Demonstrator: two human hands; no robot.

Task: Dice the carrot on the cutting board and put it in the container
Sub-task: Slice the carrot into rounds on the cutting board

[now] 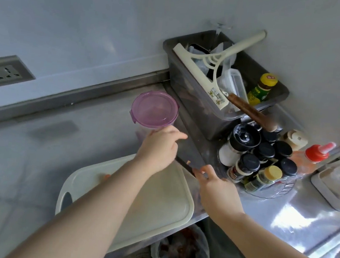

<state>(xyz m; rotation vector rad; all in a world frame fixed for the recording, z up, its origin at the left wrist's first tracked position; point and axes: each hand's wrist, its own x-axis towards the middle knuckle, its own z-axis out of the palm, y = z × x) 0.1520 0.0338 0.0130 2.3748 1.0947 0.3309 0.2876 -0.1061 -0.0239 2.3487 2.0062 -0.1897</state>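
Note:
A white cutting board (163,200) lies on the steel counter, its near edge over the counter's front. A small orange carrot bit (107,176) shows beside my left forearm. Behind the board stands a round container (154,110) with a translucent purple lid on it. My left hand (158,148) is just in front of the container, fingers stretched to the right over the knife blade (184,165). An orange speck sticks to the blade. My right hand (215,187) grips the knife handle off the board's far right corner.
A grey bin (191,82) with a squeegee and bottles stands at the back wall. A rack of spice jars (261,158) and a red-capped squeeze bottle (316,154) sit right of the knife. A tray is at far right, a wall socket (4,71) at left, a lined waste bin (182,255) below.

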